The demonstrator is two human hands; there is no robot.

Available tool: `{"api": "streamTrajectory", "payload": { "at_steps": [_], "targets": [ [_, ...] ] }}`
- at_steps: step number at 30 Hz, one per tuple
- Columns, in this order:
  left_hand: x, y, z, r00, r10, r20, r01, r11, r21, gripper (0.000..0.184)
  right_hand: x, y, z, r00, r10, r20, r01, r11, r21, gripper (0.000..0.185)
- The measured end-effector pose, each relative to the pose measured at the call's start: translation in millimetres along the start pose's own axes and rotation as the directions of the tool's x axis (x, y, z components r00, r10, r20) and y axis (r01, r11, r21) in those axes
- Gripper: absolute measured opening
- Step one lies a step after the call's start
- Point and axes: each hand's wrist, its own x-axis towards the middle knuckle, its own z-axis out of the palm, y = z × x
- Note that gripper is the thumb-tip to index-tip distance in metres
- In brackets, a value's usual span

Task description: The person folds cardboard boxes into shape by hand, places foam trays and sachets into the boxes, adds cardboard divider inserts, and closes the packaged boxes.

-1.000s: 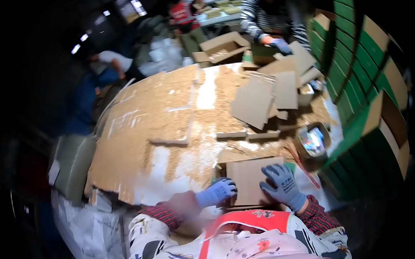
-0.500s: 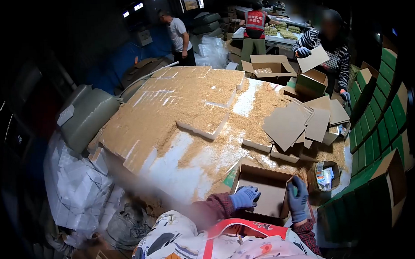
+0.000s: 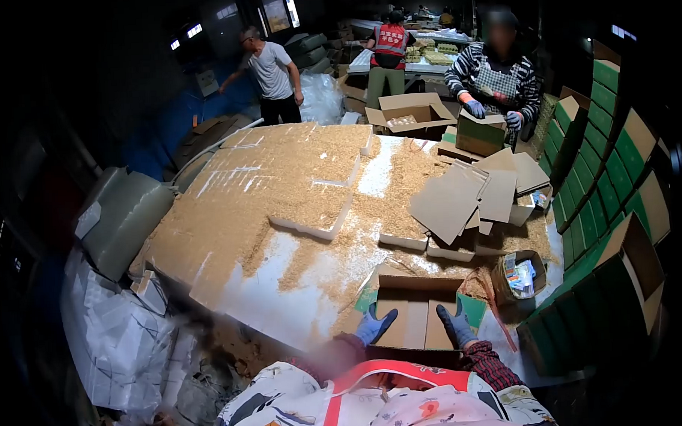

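The left hand (image 3: 372, 326) has moved from over the middle of the open box (image 3: 414, 314) to its left side; the right hand (image 3: 457, 325) is at its right side. Both are partly open, thumbs spread, maybe to keep it steady; I cannot tell how tightly. The box sits by the worktop's (image 3: 303, 303) near edge. Flat cardboard sheets (image 3: 447, 200) lie nearer the right edge, perhaps to be handy.

Dim room; bright window (image 3: 278, 9); glare on white strip (image 3: 378, 167); black, fisheye-warped edges
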Motion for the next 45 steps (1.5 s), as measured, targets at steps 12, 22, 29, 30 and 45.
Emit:
{"api": "streamTrajectory", "payload": {
  "at_steps": [12, 22, 29, 30, 45],
  "targets": [
    [0.4, 0.0, -16.5, 0.984, 0.118, 0.134, -0.126, 0.99, 0.058, 0.104, -50.8, 18.8, -5.0, 0.997, 0.013, 0.076, -0.027, 0.981, 0.19, 0.096],
    [2.6, -0.8, -24.7, 0.979, 0.052, 0.198, -0.06, 0.998, 0.034, 0.097, -67.4, -22.6, -23.8, 0.973, 0.012, 0.233, -0.099, 0.926, 0.365, 0.094],
    [15.5, -14.0, -27.4, 0.952, -0.01, 0.306, 0.032, 0.997, -0.065, 0.092, -68.6, 5.4, -3.1, 0.999, 0.013, 0.04, -0.026, 0.933, 0.36, 0.103],
    [5.0, 3.7, -29.7, 0.958, 0.13, 0.255, -0.104, 0.988, -0.113, 0.083, -70.6, 6.0, -4.6, 1.0, -0.006, 0.02, -0.004, 0.899, 0.438, 0.097],
    [-36.5, 424.8, 159.0, 0.148, 0.892, 0.426, -0.355, 0.45, -0.819, 0.07, -290.5, -135.7, -420.7, 0.043, -0.274, -0.961, 0.56, 0.803, -0.204, 0.05]
  ]
}}
